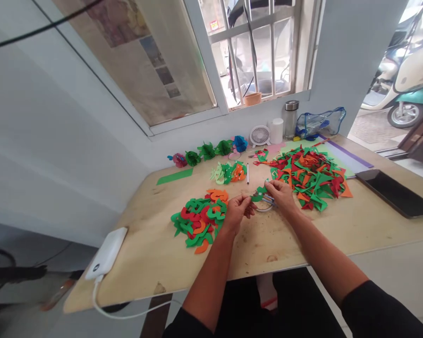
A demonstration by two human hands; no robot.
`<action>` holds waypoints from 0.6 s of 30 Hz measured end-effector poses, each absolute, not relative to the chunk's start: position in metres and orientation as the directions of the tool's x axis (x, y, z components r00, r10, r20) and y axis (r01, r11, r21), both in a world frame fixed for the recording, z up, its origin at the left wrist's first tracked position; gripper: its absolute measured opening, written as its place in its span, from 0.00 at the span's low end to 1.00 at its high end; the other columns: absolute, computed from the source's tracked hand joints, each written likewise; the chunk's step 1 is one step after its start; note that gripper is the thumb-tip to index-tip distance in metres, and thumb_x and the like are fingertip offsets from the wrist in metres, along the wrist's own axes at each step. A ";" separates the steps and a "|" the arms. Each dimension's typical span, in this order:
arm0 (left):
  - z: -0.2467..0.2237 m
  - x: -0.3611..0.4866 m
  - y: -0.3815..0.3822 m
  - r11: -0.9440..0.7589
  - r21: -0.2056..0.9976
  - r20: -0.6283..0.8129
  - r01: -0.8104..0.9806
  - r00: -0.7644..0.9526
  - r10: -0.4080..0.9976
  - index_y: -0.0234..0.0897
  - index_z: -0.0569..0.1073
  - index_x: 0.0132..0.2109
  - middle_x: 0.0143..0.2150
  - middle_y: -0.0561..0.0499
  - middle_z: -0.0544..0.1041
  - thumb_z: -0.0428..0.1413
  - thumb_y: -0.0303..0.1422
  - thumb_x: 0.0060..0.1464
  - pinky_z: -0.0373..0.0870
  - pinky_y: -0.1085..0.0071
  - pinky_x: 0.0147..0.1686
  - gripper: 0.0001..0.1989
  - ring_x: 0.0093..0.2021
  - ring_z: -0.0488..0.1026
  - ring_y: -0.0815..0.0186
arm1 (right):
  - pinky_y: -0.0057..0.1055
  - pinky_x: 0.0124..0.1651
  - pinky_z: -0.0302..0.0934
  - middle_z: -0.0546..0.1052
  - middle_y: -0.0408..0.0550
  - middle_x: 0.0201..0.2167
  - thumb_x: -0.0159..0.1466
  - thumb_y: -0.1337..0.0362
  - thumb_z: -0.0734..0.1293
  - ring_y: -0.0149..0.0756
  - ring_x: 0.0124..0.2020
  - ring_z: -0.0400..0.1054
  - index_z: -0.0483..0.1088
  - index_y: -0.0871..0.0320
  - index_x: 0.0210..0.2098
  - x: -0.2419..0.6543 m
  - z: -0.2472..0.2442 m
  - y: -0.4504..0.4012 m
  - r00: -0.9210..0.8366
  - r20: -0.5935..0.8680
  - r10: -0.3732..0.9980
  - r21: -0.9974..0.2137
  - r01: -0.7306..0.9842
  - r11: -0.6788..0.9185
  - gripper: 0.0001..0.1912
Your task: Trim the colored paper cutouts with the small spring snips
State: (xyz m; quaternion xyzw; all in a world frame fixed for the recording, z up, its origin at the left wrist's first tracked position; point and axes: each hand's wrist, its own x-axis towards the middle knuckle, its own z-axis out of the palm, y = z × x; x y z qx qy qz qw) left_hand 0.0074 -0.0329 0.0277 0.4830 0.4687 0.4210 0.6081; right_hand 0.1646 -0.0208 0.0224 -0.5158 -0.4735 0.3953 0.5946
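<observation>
Left hand point(238, 210): fingers pinched together on the near end of the green paper piece point(258, 195).
Right hand point(280, 193): fingers closed over the scissors point(267, 203), just beside that piece.
Green paper piece: mid-tabletop point(303, 234), between both hands.
Cut shapes pile point(200, 220): left, toward the near edge.
Scrap pile point(308, 174): right, toward the far edge.

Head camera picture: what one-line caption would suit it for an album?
Two hands hold a green cutout between piles of foam shapes on a wooden table.

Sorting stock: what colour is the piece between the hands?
Green piece, seen in the head view.
</observation>
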 end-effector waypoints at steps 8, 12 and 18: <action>0.028 0.004 -0.033 0.236 0.958 -0.222 -0.163 0.102 0.970 0.32 0.72 0.28 0.23 0.49 0.77 0.63 0.41 0.39 0.61 0.76 0.20 0.16 0.18 0.67 0.73 | 0.26 0.22 0.51 0.63 0.40 0.15 0.54 0.46 0.63 0.28 0.18 0.55 0.64 0.58 0.18 0.167 0.017 -0.017 0.305 0.134 0.943 -0.982 -0.084 0.167 0.21; 0.023 -0.003 -0.024 0.294 0.904 -0.297 -0.311 0.041 0.954 0.32 0.72 0.30 0.25 0.49 0.78 0.64 0.36 0.39 0.64 0.77 0.22 0.13 0.20 0.70 0.73 | 0.27 0.24 0.55 0.68 0.43 0.17 0.53 0.46 0.64 0.30 0.20 0.59 0.69 0.59 0.21 0.167 0.016 -0.016 0.307 0.091 0.948 -0.983 -0.122 0.134 0.21; 0.031 -0.010 0.015 0.313 0.836 -0.382 -0.450 -0.069 0.921 0.32 0.71 0.30 0.25 0.49 0.77 0.59 0.29 0.48 0.68 0.76 0.26 0.04 0.23 0.73 0.72 | 0.27 0.23 0.55 0.69 0.43 0.17 0.53 0.46 0.64 0.30 0.21 0.60 0.70 0.58 0.22 0.167 0.017 -0.017 0.301 0.092 0.949 -0.983 -0.122 0.134 0.20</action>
